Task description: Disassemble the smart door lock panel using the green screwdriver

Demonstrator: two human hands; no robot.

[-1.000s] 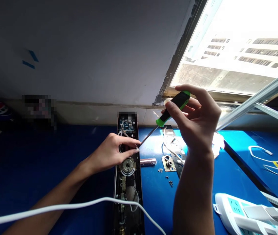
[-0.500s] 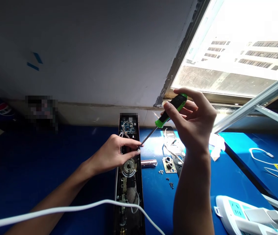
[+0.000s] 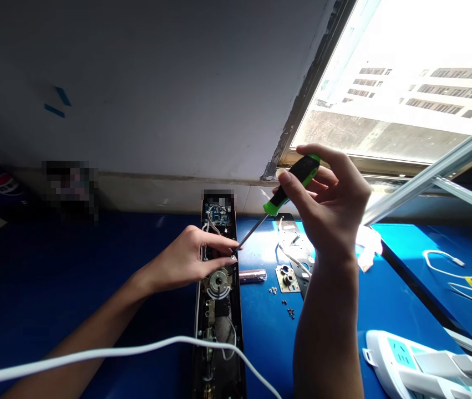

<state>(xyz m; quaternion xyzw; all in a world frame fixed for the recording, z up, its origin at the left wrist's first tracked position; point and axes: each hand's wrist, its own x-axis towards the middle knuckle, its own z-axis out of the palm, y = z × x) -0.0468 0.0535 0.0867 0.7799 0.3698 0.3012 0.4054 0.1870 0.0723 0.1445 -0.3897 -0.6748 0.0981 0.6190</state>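
My right hand (image 3: 329, 194) is wrapped round the green and black handle of a screwdriver (image 3: 292, 185). Its shaft slants down to the left, the tip meeting my left fingertips. With thumb and forefinger pinched, my left hand (image 3: 198, 252) steadies a small shiny screw (image 3: 233, 257) at that tip, over the right edge of a long black lock housing (image 3: 219, 343). Inside the housing show a circuit board (image 3: 218, 215), a round metal disc (image 3: 219, 281) and thin wires. My left fingers partly cover its upper middle.
Right of the housing lie a wrapped cylinder (image 3: 253, 276), a square metal plate part (image 3: 288, 279), loose dark screws (image 3: 290, 312) and a black panel (image 3: 298, 249). A white cable (image 3: 144, 347) crosses in front. A power strip (image 3: 410, 360) sits at lower right.
My right hand and the screwdriver handle have shifted very slightly up and right. My left hand has dropped back a touch to the left; both grips stay the same.
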